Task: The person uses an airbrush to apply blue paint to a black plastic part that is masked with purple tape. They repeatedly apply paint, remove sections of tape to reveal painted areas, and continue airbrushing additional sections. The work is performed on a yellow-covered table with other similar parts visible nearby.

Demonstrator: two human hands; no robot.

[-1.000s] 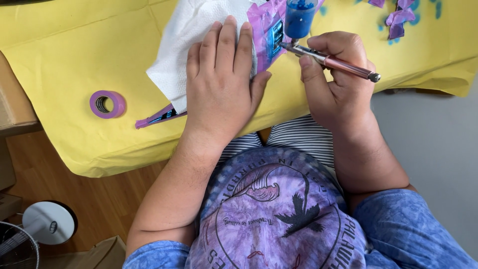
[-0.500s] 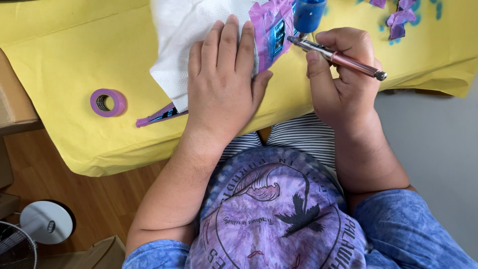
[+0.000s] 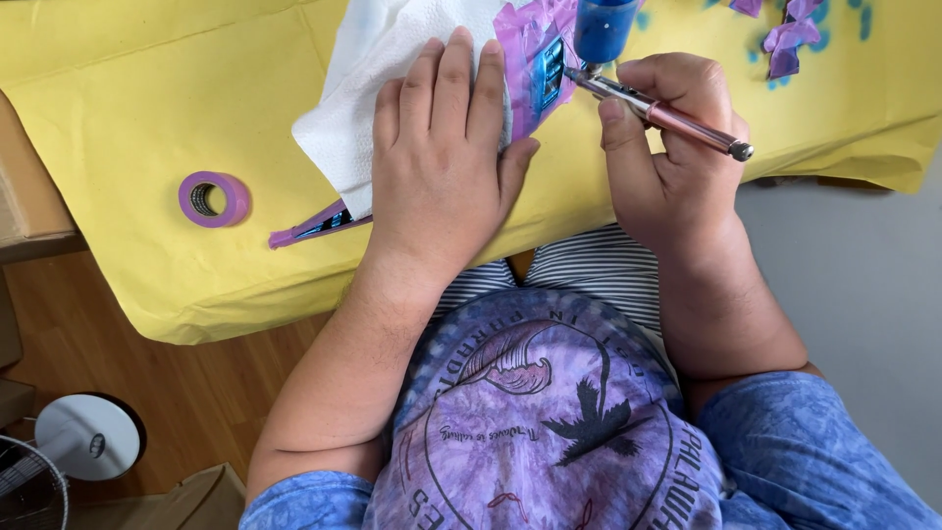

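Observation:
My left hand (image 3: 442, 162) lies flat, fingers together, pressing a white paper towel (image 3: 368, 93) over a long object masked in purple tape (image 3: 525, 44). The object's lower end (image 3: 319, 224) pokes out from under the towel. My right hand (image 3: 677, 157) grips a metal airbrush (image 3: 667, 113) with a blue cup (image 3: 603, 27) on top. The airbrush nozzle points at an unmasked blue patch on the taped object, just right of my left fingertips.
Yellow paper (image 3: 128, 118) covers the table. A roll of purple tape (image 3: 213, 198) lies at the left. Purple tape scraps with blue paint marks (image 3: 790, 34) sit at the top right. Wooden floor, a white fan base (image 3: 86, 437) and a cardboard box (image 3: 186, 501) are below left.
My right hand and the airbrush shifted slightly, staying aimed at the taped object. My left hand stays pressed on the towel.

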